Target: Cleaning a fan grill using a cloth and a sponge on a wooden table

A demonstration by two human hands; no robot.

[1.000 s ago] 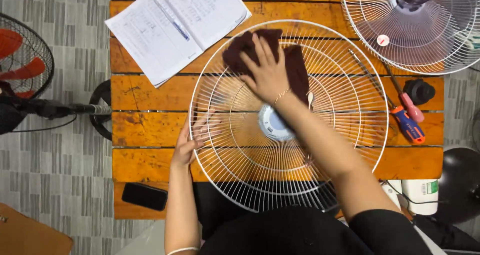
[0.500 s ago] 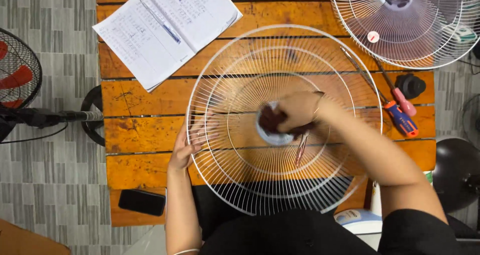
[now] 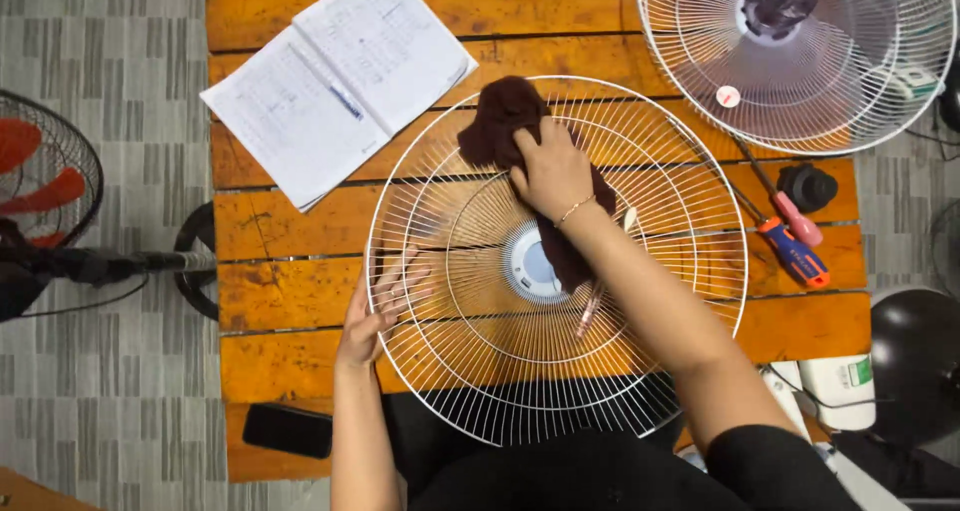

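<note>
A round white wire fan guard (image 3: 440, 301) lies on the orange wooden table (image 3: 290, 281), its white hub (image 3: 527, 267) near the middle. My right hand (image 3: 550, 171) presses a dark maroon cloth (image 3: 500, 121) against the guard's far upper part, fingers curled over the cloth. At the guard's left rim, my left hand (image 3: 372, 316) grips the wires, fingers poking through them.
An open notebook (image 3: 335, 76) lies at the table's far left. A second fan guard with a motor (image 3: 800, 56) sits far right. Two screwdrivers (image 3: 790, 236) and a black knob (image 3: 807, 186) lie right of the guard. A black phone (image 3: 288, 429) rests near left. A standing fan (image 3: 45, 186) is on the floor.
My right hand swept the cloth from the guard's top down to the hub and has now moved back up to the far part. My left hand stayed on the rim.
</note>
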